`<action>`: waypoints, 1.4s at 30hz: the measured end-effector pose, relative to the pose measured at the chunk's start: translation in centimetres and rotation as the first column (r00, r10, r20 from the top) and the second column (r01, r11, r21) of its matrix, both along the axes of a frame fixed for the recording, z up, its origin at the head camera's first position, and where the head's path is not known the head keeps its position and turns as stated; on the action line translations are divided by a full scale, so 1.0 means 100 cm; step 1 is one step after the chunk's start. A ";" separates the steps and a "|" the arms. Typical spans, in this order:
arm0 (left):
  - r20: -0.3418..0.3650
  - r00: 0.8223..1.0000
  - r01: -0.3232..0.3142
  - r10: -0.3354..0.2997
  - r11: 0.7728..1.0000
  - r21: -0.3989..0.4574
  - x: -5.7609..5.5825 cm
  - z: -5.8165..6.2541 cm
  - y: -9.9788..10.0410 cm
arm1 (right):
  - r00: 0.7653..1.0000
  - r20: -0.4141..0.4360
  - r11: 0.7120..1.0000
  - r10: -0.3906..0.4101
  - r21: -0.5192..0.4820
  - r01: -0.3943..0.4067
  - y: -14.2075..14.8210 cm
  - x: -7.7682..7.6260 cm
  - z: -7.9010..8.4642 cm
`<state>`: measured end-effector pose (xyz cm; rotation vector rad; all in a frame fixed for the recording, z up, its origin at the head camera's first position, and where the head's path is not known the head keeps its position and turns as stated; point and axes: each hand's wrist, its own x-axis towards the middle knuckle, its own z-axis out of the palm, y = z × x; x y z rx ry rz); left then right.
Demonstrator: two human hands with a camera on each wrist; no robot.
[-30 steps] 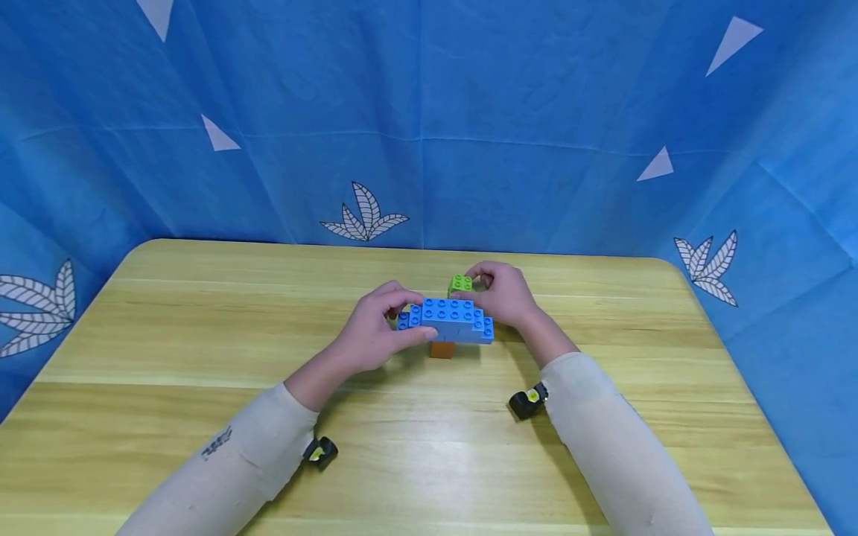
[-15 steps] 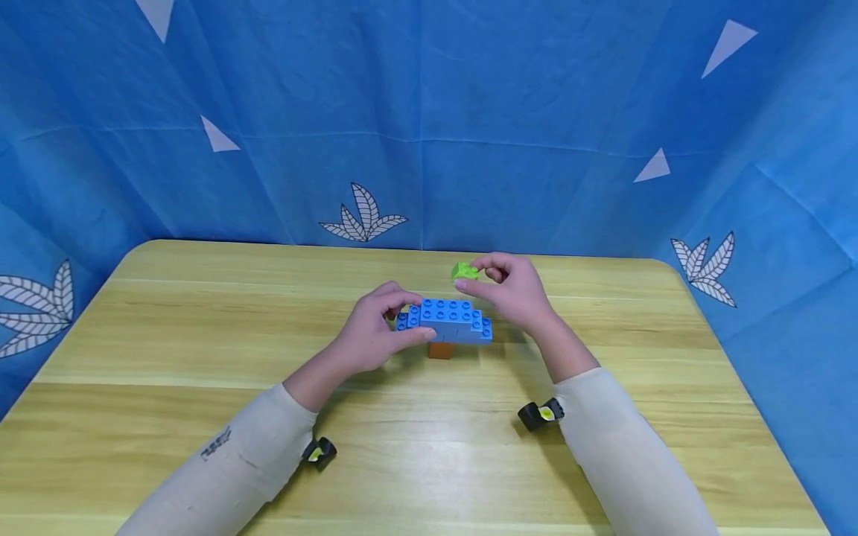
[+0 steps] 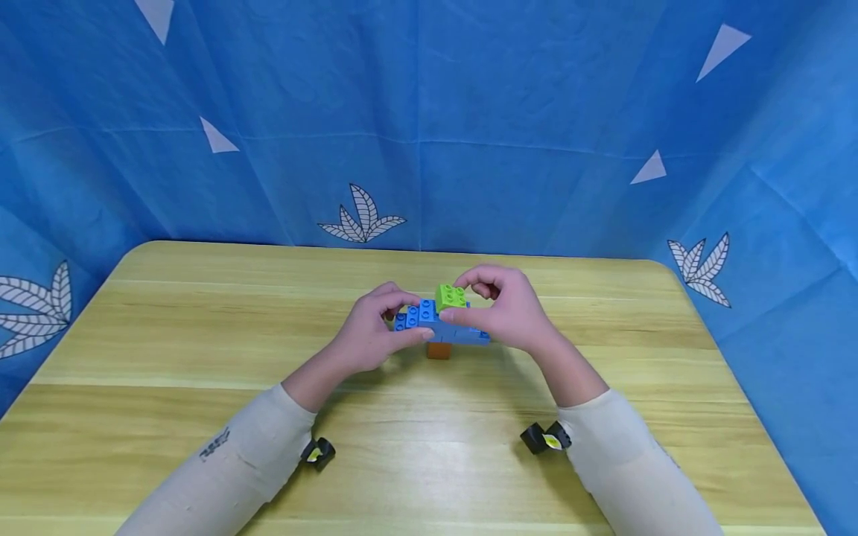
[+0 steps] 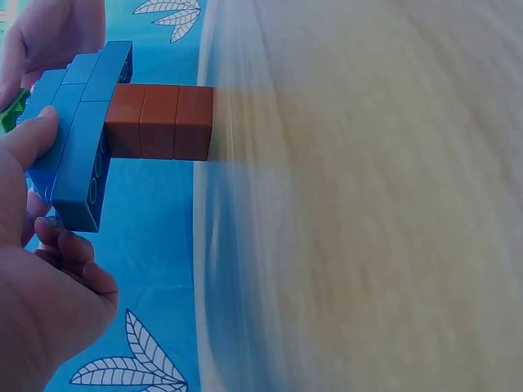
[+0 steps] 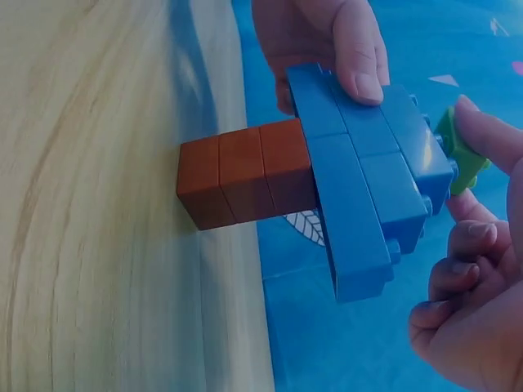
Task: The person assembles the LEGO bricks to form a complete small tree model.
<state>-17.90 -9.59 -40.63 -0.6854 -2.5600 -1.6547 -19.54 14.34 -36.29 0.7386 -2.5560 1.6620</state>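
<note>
- Head view: wooden table [image 3: 201,417], blue leaf-print backdrop [image 3: 268,112]. Left hand [image 3: 365,339] gripping left end of blue brick layers [image 3: 421,316]; right hand [image 3: 512,309] pinching green brick [image 3: 450,297], brought from behind the stack onto its top studs, seating unconfirmed.
- Left wrist view: thumb on blue brick layers [image 4: 78,143], brown column [image 4: 159,122] beneath.
- Right wrist view: fingertips curled round green brick [image 5: 459,155].

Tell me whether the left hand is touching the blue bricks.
Touching. The right wrist view shows the left hand's thumb pressed on the blue bricks; the left wrist view shows the same contact.
</note>
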 end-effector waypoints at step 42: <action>0.000 1.000 -0.017 0.017 0.998 -0.068 0.000 0.000 0.000 | 0.981 -0.169 0.989 -0.092 0.095 0.109 -0.004 0.020 -0.017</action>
